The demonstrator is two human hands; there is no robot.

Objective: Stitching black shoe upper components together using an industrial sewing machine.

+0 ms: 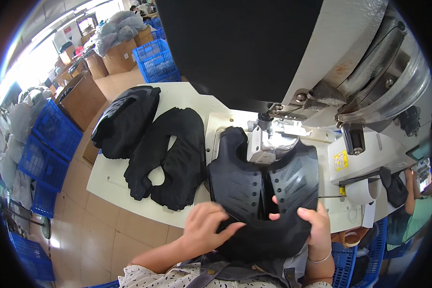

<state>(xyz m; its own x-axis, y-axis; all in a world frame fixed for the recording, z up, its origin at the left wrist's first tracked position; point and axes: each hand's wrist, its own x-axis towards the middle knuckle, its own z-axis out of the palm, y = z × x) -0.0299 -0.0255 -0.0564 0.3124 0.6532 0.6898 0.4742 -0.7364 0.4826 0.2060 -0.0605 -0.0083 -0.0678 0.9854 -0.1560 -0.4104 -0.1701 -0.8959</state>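
Note:
A black shoe upper [283, 230], flat, with eyelet holes along a central slit, lies on the machine bed under the sewing head [266, 144]. My right hand [316, 221] grips its right edge, thumb on top; fingertips from beneath show through the slit. My left hand [206, 225] is at its lower left edge, the thumb stretched along the surface and the fingers bent, apart from the thumb and slightly blurred. To the left, another flat black upper [182, 149] lies on the white table [115, 177], beside a stack of similar black uppers [129, 125].
The dark machine arm [235, 43] hangs over the table's far side. A clear curved guard [398, 101] is at the upper right. Blue crates [45, 144] and cardboard boxes [81, 98] stand on the tiled floor to the left. Another person's green sleeve [417, 216] shows at right.

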